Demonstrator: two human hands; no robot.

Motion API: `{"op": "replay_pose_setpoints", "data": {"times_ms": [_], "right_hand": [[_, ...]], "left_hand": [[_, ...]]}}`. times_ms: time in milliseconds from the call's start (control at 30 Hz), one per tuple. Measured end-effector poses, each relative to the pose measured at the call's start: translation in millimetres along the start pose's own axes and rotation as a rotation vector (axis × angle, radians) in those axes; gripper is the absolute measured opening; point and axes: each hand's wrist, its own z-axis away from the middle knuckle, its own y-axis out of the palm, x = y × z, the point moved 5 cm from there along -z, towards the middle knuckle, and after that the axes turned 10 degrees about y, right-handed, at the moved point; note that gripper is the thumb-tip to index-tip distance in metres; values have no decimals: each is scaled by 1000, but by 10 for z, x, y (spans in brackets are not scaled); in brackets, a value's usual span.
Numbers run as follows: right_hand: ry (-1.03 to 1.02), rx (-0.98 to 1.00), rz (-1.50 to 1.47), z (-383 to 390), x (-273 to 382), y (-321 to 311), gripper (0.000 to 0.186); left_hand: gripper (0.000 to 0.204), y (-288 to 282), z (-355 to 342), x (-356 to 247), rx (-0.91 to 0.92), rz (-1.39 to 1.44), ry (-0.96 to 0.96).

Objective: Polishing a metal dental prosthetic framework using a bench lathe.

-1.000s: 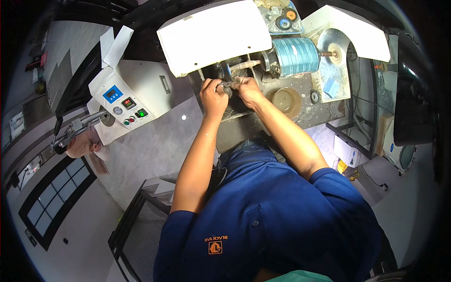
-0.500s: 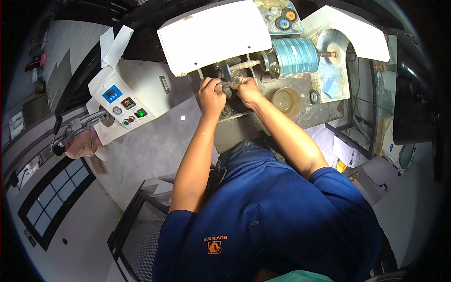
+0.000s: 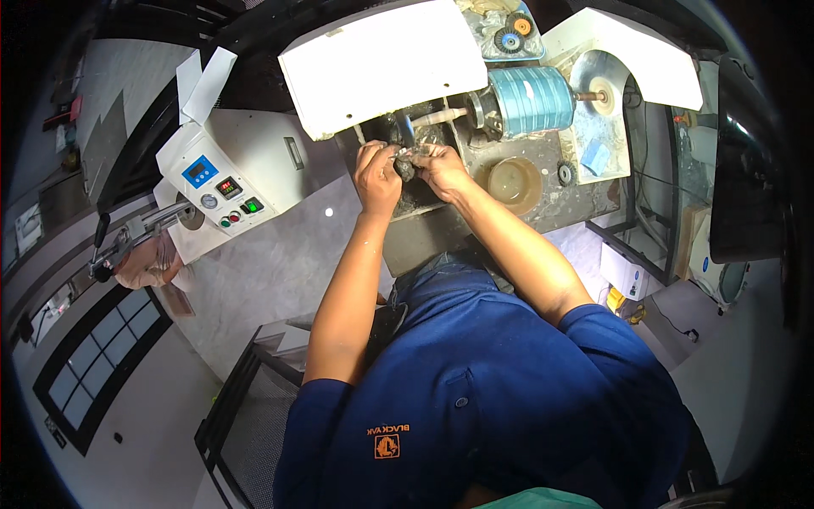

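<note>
Both hands meet at the front opening of a white hood (image 3: 386, 64) over a bench polishing lathe. My left hand (image 3: 378, 178) and my right hand (image 3: 443, 172) pinch a small piece between them, with a dark grey, wet-looking lump (image 3: 406, 167) at the fingertips. Its exact kind cannot be made out. Just beyond the fingers is a narrow wheel (image 3: 407, 130) on the tapered spindle (image 3: 443, 117) of the turquoise motor (image 3: 532, 100); whether the piece touches it is unclear. Grey slurry coats the pan under the hood.
Right of my right hand stands a round brown bowl (image 3: 515, 185). Beyond it are a small black brush wheel (image 3: 565, 173), a blue block (image 3: 596, 159) and a second white hood (image 3: 657, 64). Brush wheels (image 3: 509, 40) lie in a tray behind the motor. A white control-panel machine (image 3: 222, 182) stands left.
My fingers have shifted slightly on the piece, and the grey lump now shows more plainly below the fingertips. The whole view has moved very little.
</note>
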Motion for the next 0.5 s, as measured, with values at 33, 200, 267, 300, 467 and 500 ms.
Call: {"op": "replay_pose_setpoints", "data": {"times_ms": [33, 200, 267, 300, 467, 500], "right_hand": [[-17, -7, -41, -9, -6, -2, 12], [-34, -68, -43, -93, 32, -77, 10], [-52, -112, 37, -139, 46, -123, 10], [-53, -113, 36, -151, 38, -140, 10], [-40, -55, 32, -87, 6, -22, 10], [-39, -56, 31, -71, -7, -28, 10]], "left_hand": [[20, 17, -10, 20, 24, 13, -28], [15, 110, -122, 124, 142, 31, -145], [13, 157, -164, 149, 204, 0, -209], [13, 162, -172, 160, 216, -12, -195], [15, 15, -108, 133, 160, 10, -125], [16, -18, -114, 97, 123, 29, -79]]}}
